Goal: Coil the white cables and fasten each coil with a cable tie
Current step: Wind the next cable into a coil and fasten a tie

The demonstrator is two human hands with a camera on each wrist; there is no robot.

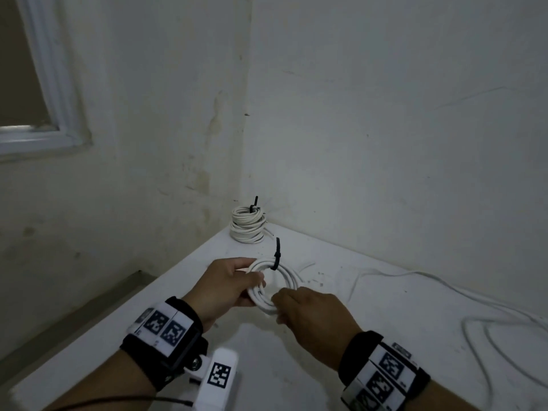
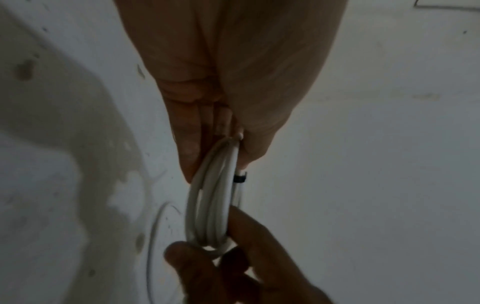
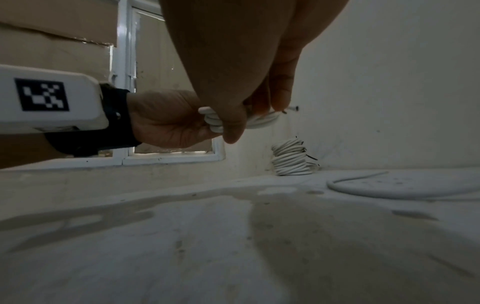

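I see my left grip (image 1: pixel 228 284) and right grip (image 1: pixel 308 314) both curled round the small white round cable coil (image 1: pixel 271 287), its black plastic cable tie (image 1: pixel 276 256) upright, above the white worktop (image 1: pixel 341 351).

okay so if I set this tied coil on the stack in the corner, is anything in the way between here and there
Nothing visible blocks it. Both the left hand and right hand hold the tied coil, and the table between it and the corner stack is bare. The loose cable lies off to the right.
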